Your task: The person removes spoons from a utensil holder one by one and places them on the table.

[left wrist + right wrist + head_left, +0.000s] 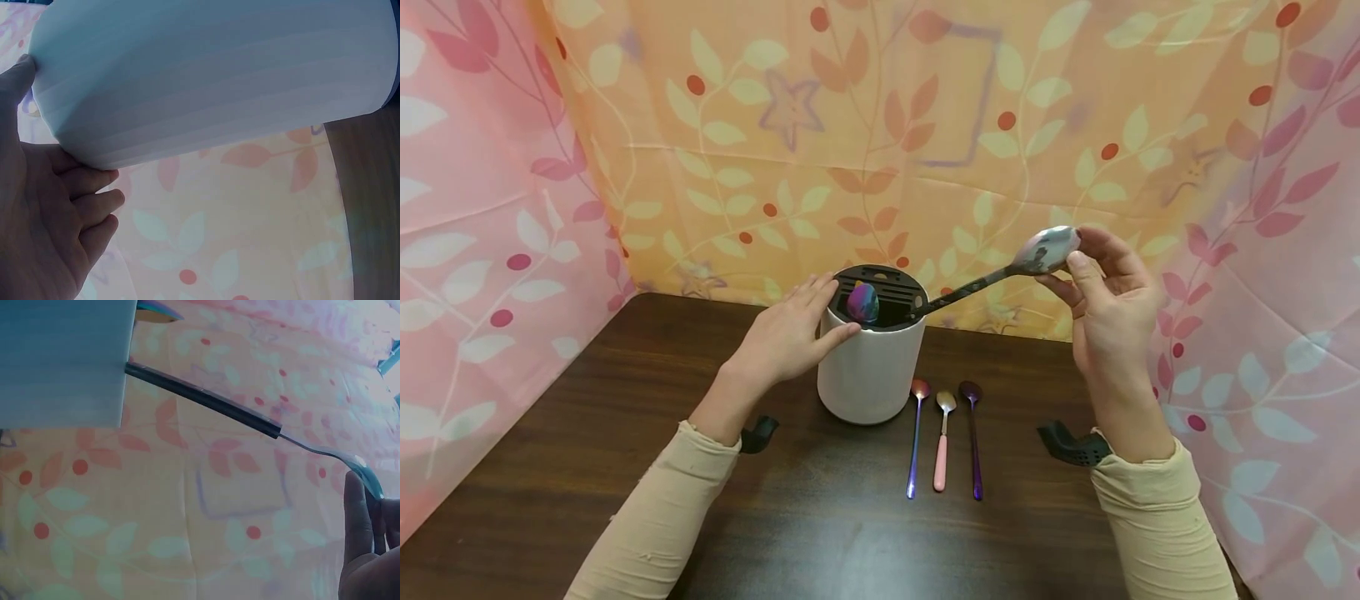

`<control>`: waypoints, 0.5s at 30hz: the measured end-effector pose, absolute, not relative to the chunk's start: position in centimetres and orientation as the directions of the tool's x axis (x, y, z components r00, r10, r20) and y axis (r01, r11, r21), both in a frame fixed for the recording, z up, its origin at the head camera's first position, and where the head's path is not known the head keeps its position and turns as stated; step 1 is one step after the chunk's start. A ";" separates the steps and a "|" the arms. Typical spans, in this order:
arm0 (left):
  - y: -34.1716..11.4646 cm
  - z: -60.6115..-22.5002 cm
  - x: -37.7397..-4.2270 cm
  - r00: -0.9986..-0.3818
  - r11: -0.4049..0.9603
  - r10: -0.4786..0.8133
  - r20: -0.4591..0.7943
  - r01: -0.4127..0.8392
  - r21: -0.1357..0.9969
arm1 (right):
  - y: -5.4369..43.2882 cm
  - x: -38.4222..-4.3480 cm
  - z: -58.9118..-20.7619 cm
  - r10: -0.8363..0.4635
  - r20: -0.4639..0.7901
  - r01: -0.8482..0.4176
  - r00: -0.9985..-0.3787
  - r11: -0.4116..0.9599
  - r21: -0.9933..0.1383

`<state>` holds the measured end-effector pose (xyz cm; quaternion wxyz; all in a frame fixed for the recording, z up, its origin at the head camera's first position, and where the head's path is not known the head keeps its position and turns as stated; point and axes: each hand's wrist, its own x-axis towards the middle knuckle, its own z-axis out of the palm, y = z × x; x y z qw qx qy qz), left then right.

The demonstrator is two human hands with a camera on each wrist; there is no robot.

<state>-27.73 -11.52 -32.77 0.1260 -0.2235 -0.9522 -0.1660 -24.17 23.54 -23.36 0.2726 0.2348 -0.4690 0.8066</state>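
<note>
The black-handled spoon [973, 289] is held between the right hand [1112, 292] and the white utensil holder [872, 375], and everything seems to turn on how its long axis meets the holder's mouth. The right hand pinches the tip of the shiny bowl between thumb and fingertips, so nearly the whole spoon lies to the left of the grip. From there it slopes down leftward, the handle's far end reaching the right edge of the opening in the black slotted insert [887, 287]. How far that end goes past the rim is hidden. The axis is much closer to level than to upright, so seating the handle would probably call for raising the bowl and swinging it left over the mouth. The left hand [786, 329] is nearer the holder, spread over the left of its rim with the thumb apart from the fingers, and does not touch this spoon. An iridescent spoon's bowl [862, 302] stands up from the same opening, just left of the handle's end, leaving the right part as the likelier way in.
</note>
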 end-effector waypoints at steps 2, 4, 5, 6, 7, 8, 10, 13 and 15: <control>-11.5 -32.7 -27.7 -0.868 0.844 0.385 0.313 0.468 0.261 | 24.3 -23.7 -23.3 0.241 0.617 -0.652 -0.749 -0.437 -0.620; -11.6 -32.7 -27.7 -0.870 0.844 0.383 0.312 0.466 0.264 | 25.0 -23.3 -23.4 0.256 0.602 -0.647 -0.756 -0.431 -0.629; -11.6 -32.7 -27.7 -0.870 0.845 0.382 0.312 0.465 0.265 | 25.3 -23.2 -23.5 0.257 0.594 -0.642 -0.763 -0.417 -0.643; -11.6 -32.7 -27.7 -0.871 0.845 0.380 0.312 0.464 0.266 | 25.7 -23.0 -23.7 0.255 0.584 -0.634 -0.770 -0.400 -0.662; -11.6 -32.7 -27.7 -0.871 0.846 0.380 0.311 0.463 0.265 | 26.0 -22.9 -23.9 0.245 0.573 -0.622 -0.782 -0.373 -0.689; -11.6 -32.7 -27.7 -0.871 0.847 0.379 0.312 0.462 0.264 | 26.4 -22.8 -24.2 0.232 0.562 -0.608 -0.794 -0.342 -0.717; -11.6 -32.7 -27.7 -0.872 0.848 0.376 0.312 0.460 0.264 | 27.1 -22.7 -24.9 0.193 0.540 -0.574 -0.819 -0.290 -0.766; -11.5 -32.7 -27.7 -0.872 0.846 0.377 0.312 0.461 0.266 | 28.3 -22.7 -26.0 0.121 0.498 -0.512 -0.859 -0.222 -0.830; -11.5 -32.7 -27.7 -0.872 0.847 0.376 0.313 0.460 0.267 | 29.2 -22.8 -26.8 0.076 0.459 -0.465 -0.885 -0.189 -0.865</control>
